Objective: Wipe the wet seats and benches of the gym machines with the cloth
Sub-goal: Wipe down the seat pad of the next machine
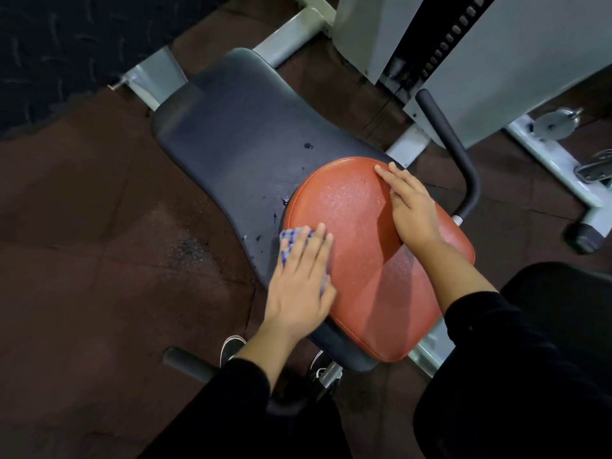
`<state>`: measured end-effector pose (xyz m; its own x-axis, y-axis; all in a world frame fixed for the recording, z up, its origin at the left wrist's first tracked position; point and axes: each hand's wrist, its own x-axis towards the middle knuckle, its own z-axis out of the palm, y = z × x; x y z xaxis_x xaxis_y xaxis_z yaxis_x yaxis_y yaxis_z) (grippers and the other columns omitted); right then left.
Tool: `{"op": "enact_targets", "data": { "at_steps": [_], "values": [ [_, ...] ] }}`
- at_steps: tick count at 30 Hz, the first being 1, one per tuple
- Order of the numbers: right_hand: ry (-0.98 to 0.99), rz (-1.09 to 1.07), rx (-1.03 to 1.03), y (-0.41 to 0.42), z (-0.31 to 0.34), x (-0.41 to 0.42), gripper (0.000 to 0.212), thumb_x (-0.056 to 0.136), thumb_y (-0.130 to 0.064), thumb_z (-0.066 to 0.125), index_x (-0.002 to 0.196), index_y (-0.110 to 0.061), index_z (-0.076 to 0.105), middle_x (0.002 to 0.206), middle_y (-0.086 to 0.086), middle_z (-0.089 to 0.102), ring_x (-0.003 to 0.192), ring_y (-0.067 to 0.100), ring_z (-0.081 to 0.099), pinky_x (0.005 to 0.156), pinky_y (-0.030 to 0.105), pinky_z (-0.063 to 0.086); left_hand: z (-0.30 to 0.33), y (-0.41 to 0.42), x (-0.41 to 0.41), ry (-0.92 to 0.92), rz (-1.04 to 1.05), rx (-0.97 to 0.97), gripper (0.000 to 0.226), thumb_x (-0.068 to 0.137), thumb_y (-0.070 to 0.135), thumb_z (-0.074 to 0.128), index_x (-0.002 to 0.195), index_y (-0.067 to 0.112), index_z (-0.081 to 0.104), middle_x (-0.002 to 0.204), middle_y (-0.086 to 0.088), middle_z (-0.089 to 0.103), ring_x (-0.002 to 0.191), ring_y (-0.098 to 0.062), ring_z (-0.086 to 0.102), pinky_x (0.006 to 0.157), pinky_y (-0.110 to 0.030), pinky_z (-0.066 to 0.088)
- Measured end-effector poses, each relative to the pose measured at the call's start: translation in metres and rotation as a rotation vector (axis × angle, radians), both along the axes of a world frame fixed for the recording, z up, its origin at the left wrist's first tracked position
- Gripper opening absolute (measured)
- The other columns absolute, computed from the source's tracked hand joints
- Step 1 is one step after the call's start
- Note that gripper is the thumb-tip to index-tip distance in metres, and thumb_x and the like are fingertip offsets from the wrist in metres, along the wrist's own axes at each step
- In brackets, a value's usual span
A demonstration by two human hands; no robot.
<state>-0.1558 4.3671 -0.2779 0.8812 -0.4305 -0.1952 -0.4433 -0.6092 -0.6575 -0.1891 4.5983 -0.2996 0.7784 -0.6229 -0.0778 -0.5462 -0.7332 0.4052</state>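
A red-orange padded seat (357, 246) fills the middle of the view, beaded with fine water droplets near its far end. Beyond it lies a dark blue-grey bench pad (231, 127) with a few water drops near the seat's edge. My left hand (299, 276) presses flat on a blue-and-white checked cloth (289, 241) at the seat's left edge, fingers spread over it. My right hand (410, 207) rests flat and empty on the seat's far right part, fingers together.
A black-gripped lever handle (453, 150) curves up right of the seat. The white machine frame (516, 61) with its weight stack stands at the back right. Another black handle (185, 361) and my shoes (231, 346) are below the seat. A wet patch (188, 250) marks the brown floor.
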Motion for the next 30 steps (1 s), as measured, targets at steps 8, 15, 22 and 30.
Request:
{"op": "enact_targets", "data": {
  "at_steps": [8, 15, 22, 30],
  "values": [
    [-0.102, -0.326, 0.499, -0.013, 0.010, 0.009, 0.052, 0.089, 0.001, 0.036, 0.127, -0.026, 0.056, 0.124, -0.005, 0.061, 0.122, 0.002, 0.050, 0.110, 0.024, 0.033, 0.019, -0.099, 0.044, -0.098, -0.437, 0.210, 0.063, 0.092, 0.034, 0.020, 0.151, 0.013, 0.026, 0.160, -0.007, 0.017, 0.148, -0.025, 0.014, 0.120, -0.047, 0.008],
    [-0.220, -0.393, 0.316, -0.010, 0.007, -0.009, 0.047, 0.089, 0.003, 0.034, 0.126, -0.013, 0.058, 0.125, -0.005, 0.059, 0.121, 0.006, 0.052, 0.108, 0.022, 0.036, 0.027, -0.143, 0.111, -0.068, -0.231, 0.183, 0.058, 0.096, 0.032, 0.030, 0.151, 0.012, 0.027, 0.155, -0.009, 0.029, 0.142, -0.028, 0.023, 0.117, -0.045, 0.014],
    [-0.072, -0.289, 0.184, -0.007, 0.009, -0.025, 0.043, 0.094, -0.001, 0.038, 0.129, -0.018, 0.058, 0.135, -0.008, 0.053, 0.125, -0.002, 0.042, 0.103, 0.003, 0.025, 0.021, -0.090, 0.127, 0.069, 0.103, -0.068, 0.047, 0.097, 0.026, 0.036, 0.140, 0.009, 0.043, 0.134, -0.006, 0.051, 0.119, -0.027, 0.047, 0.095, -0.040, 0.041],
    [-0.095, -0.195, 0.049, 0.011, 0.010, -0.031, 0.041, 0.091, 0.005, 0.040, 0.127, -0.007, 0.056, 0.139, 0.007, 0.050, 0.132, 0.017, 0.040, 0.114, 0.029, 0.027, 0.009, -0.027, 0.046, -0.067, 0.069, -0.008, 0.056, 0.092, 0.024, 0.038, 0.144, 0.004, 0.041, 0.150, -0.014, 0.039, 0.140, -0.032, 0.032, 0.114, -0.053, 0.026]
  ]
}}
